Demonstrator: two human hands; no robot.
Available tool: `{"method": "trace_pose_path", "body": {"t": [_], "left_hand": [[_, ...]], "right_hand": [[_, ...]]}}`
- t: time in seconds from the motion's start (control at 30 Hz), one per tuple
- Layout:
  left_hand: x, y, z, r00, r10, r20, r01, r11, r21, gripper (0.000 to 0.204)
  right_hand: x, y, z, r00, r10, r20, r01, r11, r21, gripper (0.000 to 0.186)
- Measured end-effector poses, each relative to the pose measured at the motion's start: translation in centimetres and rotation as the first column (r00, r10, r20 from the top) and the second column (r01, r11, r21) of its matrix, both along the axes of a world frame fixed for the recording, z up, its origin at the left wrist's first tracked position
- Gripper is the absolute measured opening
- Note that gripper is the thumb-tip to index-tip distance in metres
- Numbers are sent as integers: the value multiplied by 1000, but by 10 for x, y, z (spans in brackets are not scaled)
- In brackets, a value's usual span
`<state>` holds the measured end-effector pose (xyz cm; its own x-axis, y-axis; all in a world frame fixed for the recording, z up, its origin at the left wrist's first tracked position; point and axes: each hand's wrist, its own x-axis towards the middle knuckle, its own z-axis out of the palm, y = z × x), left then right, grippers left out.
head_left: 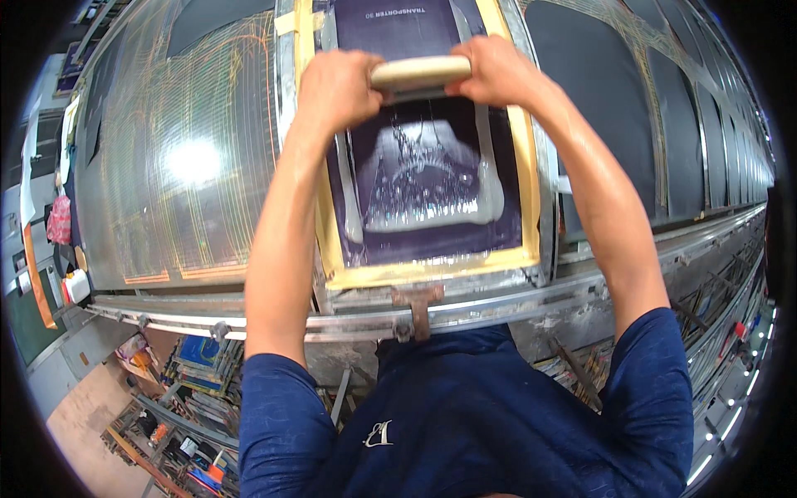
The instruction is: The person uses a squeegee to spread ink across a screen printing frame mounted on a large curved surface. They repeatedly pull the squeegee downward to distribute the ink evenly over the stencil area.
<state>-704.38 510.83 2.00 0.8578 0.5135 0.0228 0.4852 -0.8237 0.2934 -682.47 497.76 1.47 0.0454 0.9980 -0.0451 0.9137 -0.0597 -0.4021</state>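
Observation:
A squeegee with a pale, rounded handle (421,73) lies crosswise over a screen printing frame. My left hand (342,90) is closed around its left end, and my right hand (496,71) grips its right end. Below the squeegee, the dark purple mesh (415,247) carries a wet, glossy film. Thick grey-white ink (491,187) runs in bands along the sides and bottom of the printing area. Yellow tape (432,270) lines the inside of the metal frame (544,166). The squeegee's blade is mostly hidden under the handle.
Dark cut panels (589,108) lie on the long table to the right. At left, the shiny tabletop (141,224) shows coloured lines. A metal rail (481,314) with a rusty bracket (420,311) runs along the near edge. A white container (76,286) stands at far left.

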Motion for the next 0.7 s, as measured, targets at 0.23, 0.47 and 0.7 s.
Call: {"method": "trace_pose_path", "body": {"t": [0.23, 0.47, 0.7], "left_hand": [[-103, -148, -3, 986, -89, 143, 82, 995, 54, 23], [-107, -157, -4, 986, -169, -9, 169, 976, 139, 38], [-141, -218, 14, 964, -128, 232, 72, 968, 239, 37]], "right_hand": [[-100, -153, 2, 999, 44, 18, -45, 998, 32, 30], [-14, -154, -6, 838, -529, -132, 529, 731, 432, 48], [31, -146, -77, 436, -816, -380, 897, 430, 105, 38]]}}
